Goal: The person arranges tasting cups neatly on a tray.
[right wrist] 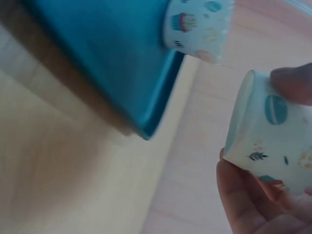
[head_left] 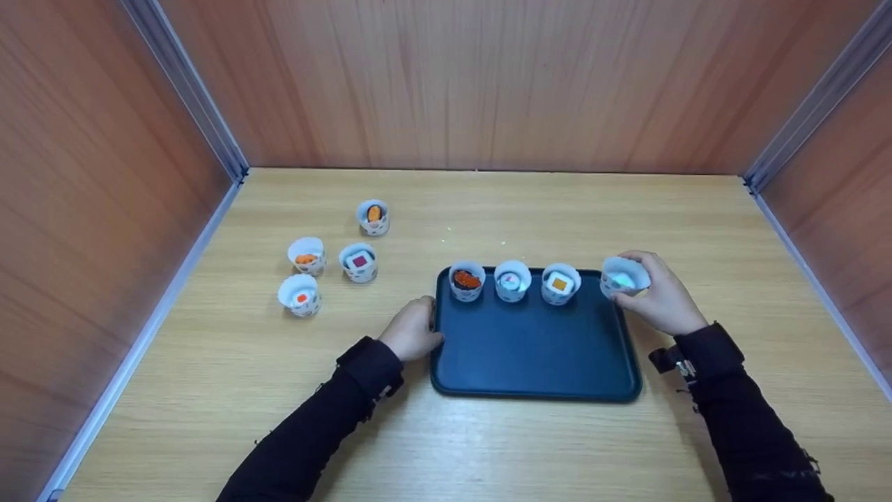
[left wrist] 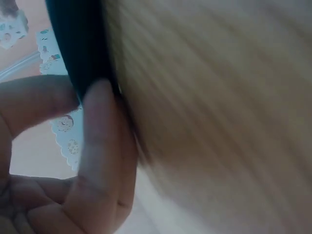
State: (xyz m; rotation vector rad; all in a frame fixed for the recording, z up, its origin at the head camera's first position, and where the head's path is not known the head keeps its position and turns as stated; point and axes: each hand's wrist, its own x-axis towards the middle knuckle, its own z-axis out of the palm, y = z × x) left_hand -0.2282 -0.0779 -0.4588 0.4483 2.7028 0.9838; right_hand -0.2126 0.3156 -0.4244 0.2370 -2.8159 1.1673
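Note:
My right hand [head_left: 662,296] holds a patterned paper cup [right wrist: 273,126] between thumb and fingers. Something pale green shows inside that cup [head_left: 622,277], which is over the far right corner of the dark tray [head_left: 536,355]. The left hand [head_left: 411,329] grips the tray's left rim, with thumb and fingers pinching the edge [left wrist: 80,44] in the left wrist view. Along the tray's far side stand three cups in a row: one with a dark, red-orange-topped piece [head_left: 467,280], one with a pale, pink-marked piece [head_left: 512,281], and one with a white piece bearing a yellow square [head_left: 559,284].
Left of the tray, several more cups stand on the wooden table [head_left: 209,390]: an orange-topped one [head_left: 374,218], one with orange pieces [head_left: 306,256], one with a dark red square [head_left: 359,263], and one with a red dot [head_left: 300,295]. Wood-grain panels [head_left: 453,84] enclose the table.

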